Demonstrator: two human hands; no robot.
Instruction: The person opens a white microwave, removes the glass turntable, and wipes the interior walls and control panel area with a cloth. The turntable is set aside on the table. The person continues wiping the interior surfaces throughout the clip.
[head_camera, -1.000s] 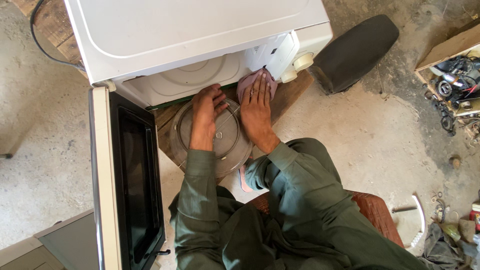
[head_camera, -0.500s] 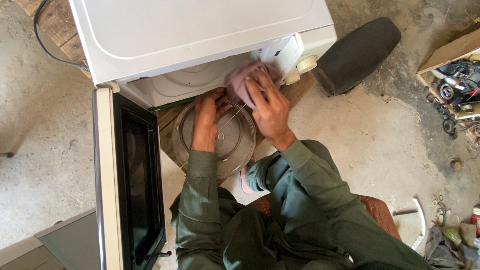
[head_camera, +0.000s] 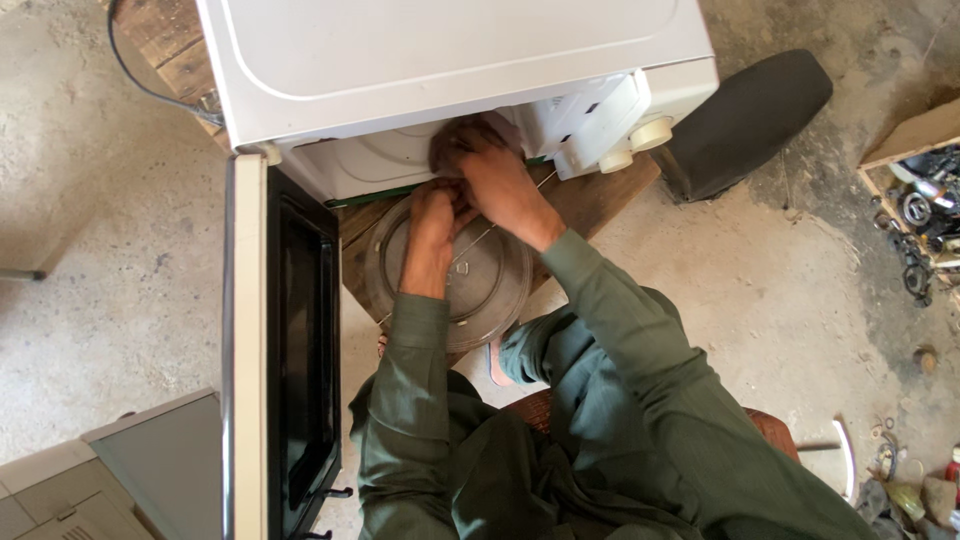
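Head view: my right hand (head_camera: 500, 180) gripping pinkish cloth (head_camera: 470, 135) at mouth of white microwave (head_camera: 450, 60), fingers closed round it. My left hand (head_camera: 435, 215) lies fingers down on far edge of one round glass plate (head_camera: 480, 290), just in front of oven. Open door (head_camera: 285, 350) walls off left side. Two knobs (head_camera: 640, 140) right of opening. Black cushion (head_camera: 745, 115) far right; bare concrete floor (head_camera: 100, 250) beyond door.

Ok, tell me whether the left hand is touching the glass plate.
Touching. The head view shows the left hand lying flat on the round glass plate, with no gap under the palm.
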